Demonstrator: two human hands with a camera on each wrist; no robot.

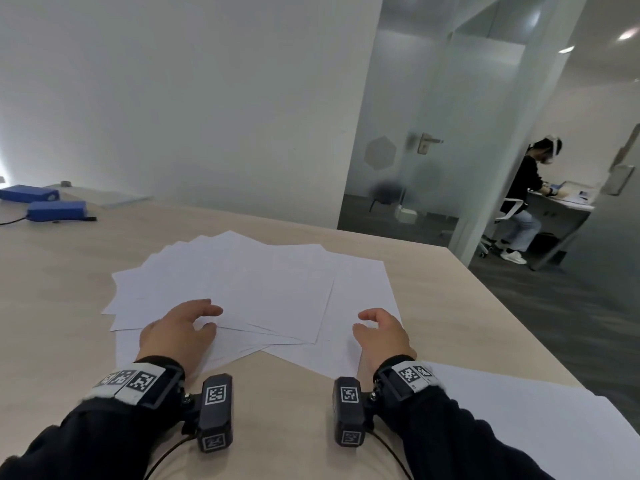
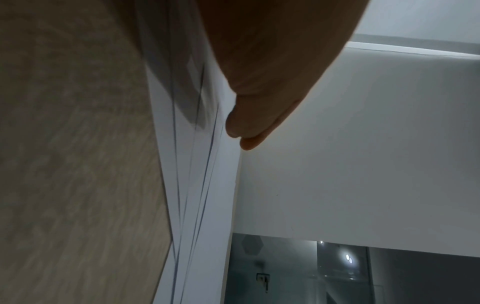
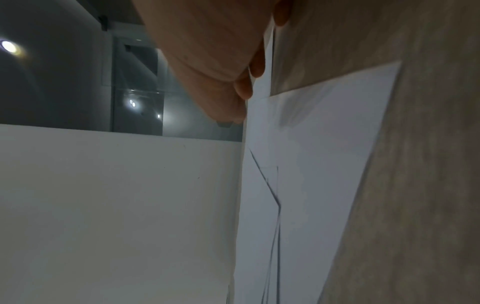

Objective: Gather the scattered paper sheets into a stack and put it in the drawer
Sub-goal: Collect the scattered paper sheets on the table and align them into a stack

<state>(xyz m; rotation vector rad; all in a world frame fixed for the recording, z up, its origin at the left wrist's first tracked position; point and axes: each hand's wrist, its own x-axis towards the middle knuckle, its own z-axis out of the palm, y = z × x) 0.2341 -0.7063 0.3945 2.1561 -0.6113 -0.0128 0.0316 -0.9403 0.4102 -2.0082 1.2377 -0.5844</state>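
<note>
Several white paper sheets (image 1: 249, 289) lie fanned and overlapping on the light wood table (image 1: 52, 289). My left hand (image 1: 209, 319) rests on the near left part of the fan, fingers loosely curled with nothing between them. My right hand (image 1: 362, 323) rests the same way on the fan's near right edge. In the left wrist view the fingertips (image 2: 246, 131) touch the sheets (image 2: 197, 185). In the right wrist view the fingertips (image 3: 244, 90) touch the papers (image 3: 311, 164). One more sheet (image 1: 519, 420) lies apart at the near right corner. No drawer is in view.
Two blue boxes (image 1: 57, 210) with a cable sit at the far left of the table. The table's right edge (image 1: 485, 292) drops to grey carpet. Beyond it stand a glass door (image 1: 415, 140) and a person (image 1: 530, 199) seated at another desk.
</note>
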